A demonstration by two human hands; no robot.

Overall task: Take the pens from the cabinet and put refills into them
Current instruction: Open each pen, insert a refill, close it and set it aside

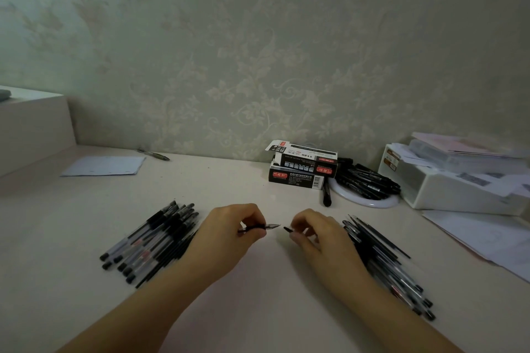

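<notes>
My left hand [229, 231] grips a pen [262, 227] whose silver tip points right, just above the white desk [258, 281]. My right hand [312, 233] pinches a small black piece [287, 229], apart from the pen's tip by a short gap; I cannot tell whether it is a cap or a refill end. A pile of several black-capped pens [149, 241] lies left of my left hand. Another pile of pens and thin black refills [384, 261] lies under and right of my right wrist.
Two stacked black refill boxes [301, 169] stand at the back. Beside them a white round plate [370, 199] holds several black markers. A white organiser [459, 178] with papers sits at the right, loose sheets [481, 235] before it. A paper [106, 165] and a pen [153, 154] lie back left.
</notes>
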